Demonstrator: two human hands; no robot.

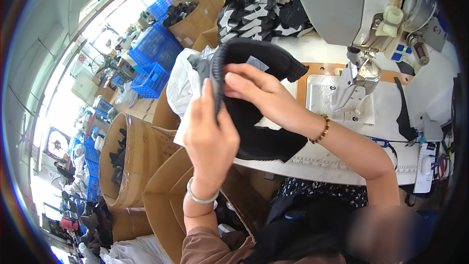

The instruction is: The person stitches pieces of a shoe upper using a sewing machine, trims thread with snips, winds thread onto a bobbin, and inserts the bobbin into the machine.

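A black, curved, padded fabric piece point(281, 144), which looks like a shoe upper, is lifted over the left end of the sewing table. It has a ribbed, thick edge and a small pale label inside. My left hand point(211, 134) grips that edge from the near left side, fingers pointing up. On the inner side, my right hand point(254, 85) pinches the same edge with thumb and fingers. Both hands are closed on the piece and close together. To their right stands the sewing machine point(364, 71), its needle and presser foot apart from the fabric.
Behind the hands lies a pile of black and white cut pieces point(256, 12). Cardboard boxes point(134, 166) stand at the left, beside a white plastic bag point(183, 80). Blue crates point(151, 80) are farther off. A loose black strip point(403, 112) rests right of the needle plate.
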